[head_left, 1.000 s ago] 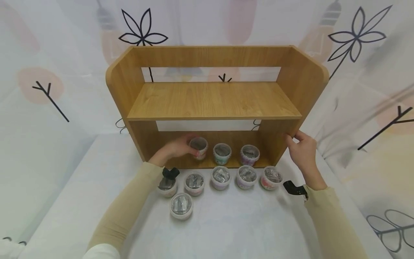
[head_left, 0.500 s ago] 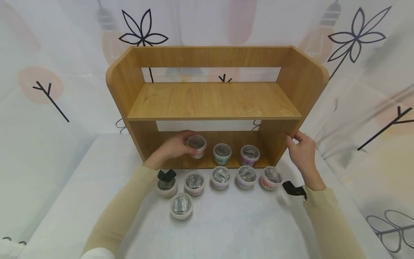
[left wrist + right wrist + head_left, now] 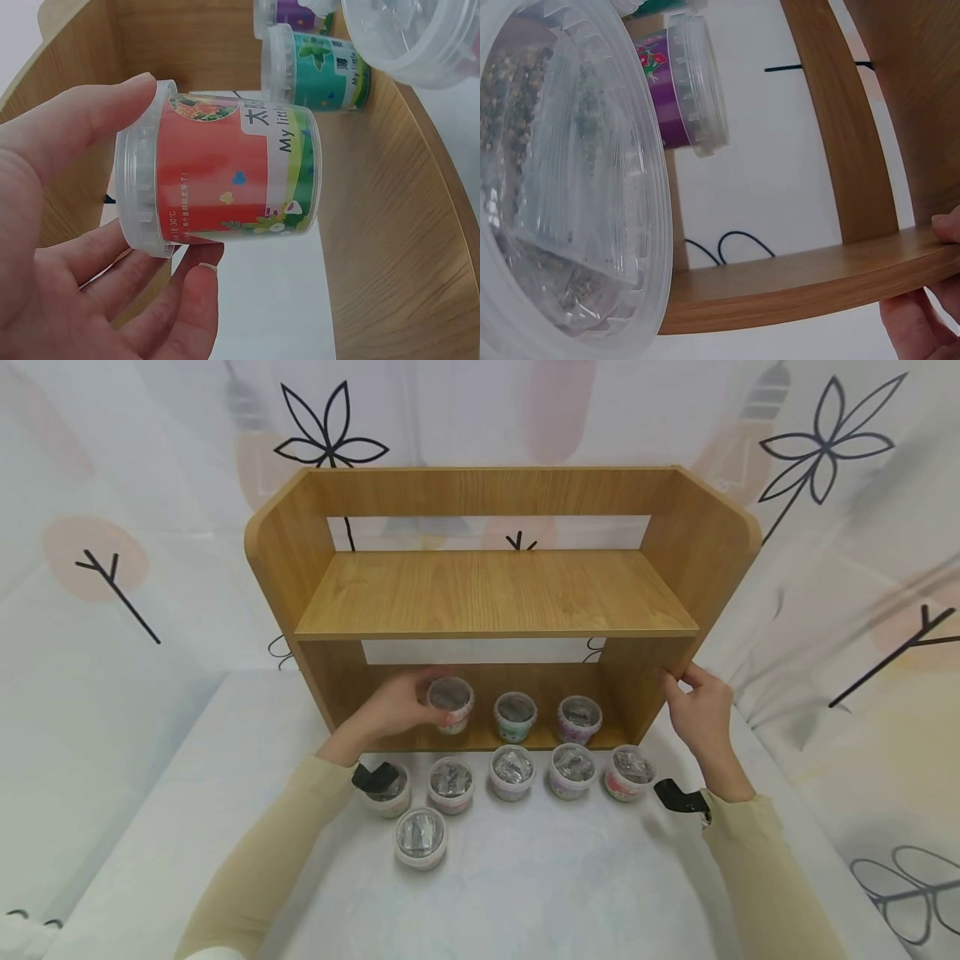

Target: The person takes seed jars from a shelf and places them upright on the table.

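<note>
My left hand holds a clear-lidded plastic cup with a red label between thumb and fingers, in the lower compartment of a wooden shelf. In the head view, a teal-labelled cup and a purple-labelled cup stand to its right on the lower board. My right hand grips the front edge of the shelf's right side panel. In the right wrist view, its thumb and fingers lie on opposite faces of that panel.
In front of the shelf stand several more cups in a row, among them a red one at the right end. A single cup sits nearer on the white table. The upper board overhangs the lower compartment.
My left hand has moved a little to the left along the lower compartment with the red-labelled cup. The right hand stays on the side panel. The other cups have not moved.
</note>
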Motion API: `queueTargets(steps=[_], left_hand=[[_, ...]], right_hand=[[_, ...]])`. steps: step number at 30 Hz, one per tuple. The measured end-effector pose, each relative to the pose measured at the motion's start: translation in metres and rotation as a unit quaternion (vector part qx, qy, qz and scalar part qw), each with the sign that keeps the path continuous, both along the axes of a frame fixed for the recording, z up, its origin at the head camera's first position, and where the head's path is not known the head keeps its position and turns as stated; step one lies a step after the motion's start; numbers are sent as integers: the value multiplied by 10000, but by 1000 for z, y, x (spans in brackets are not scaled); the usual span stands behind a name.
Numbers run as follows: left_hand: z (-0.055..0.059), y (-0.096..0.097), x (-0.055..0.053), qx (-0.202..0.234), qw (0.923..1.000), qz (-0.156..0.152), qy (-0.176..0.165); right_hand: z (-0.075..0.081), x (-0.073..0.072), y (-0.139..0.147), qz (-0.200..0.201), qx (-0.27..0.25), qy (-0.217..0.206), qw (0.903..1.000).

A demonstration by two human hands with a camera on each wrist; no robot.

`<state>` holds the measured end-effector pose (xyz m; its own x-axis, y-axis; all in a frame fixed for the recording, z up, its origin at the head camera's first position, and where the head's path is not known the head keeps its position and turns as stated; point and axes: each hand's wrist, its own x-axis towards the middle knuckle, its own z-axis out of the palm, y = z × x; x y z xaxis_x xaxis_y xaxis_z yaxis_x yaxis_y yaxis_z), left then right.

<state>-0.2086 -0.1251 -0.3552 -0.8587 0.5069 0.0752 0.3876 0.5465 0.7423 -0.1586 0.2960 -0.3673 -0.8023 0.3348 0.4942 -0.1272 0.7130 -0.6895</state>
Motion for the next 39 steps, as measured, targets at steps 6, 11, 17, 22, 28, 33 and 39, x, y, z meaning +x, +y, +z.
queueTargets(steps=[6,11,17,22,28,33,39], left_hand=[[4,-2,9,33,9998,-48,164],[5,-3,15,-11,9997,-63,253],[8,-4,23,-138,9993,-140,325],[9,-5,31,-41,9988,-252,419],[9,-6,42,-5,9990,-266,347],[10,-7,53,-152,9988,-295,346],[11,-9,65,-194,9989,-347,238]], right_hand=[[0,0,0,31,-33,-115,9999],[-1,-1,1,52,-57,-150,9999],[-1,-1,1,-14,-9,-145,9999],[-1,-1,1,21,-68,-170,9998],[-1,1,0,49,-108,-203,9997],[-1,2,0,60,-121,-195,9997],[-1,0,0,80,-127,-187,9997]])
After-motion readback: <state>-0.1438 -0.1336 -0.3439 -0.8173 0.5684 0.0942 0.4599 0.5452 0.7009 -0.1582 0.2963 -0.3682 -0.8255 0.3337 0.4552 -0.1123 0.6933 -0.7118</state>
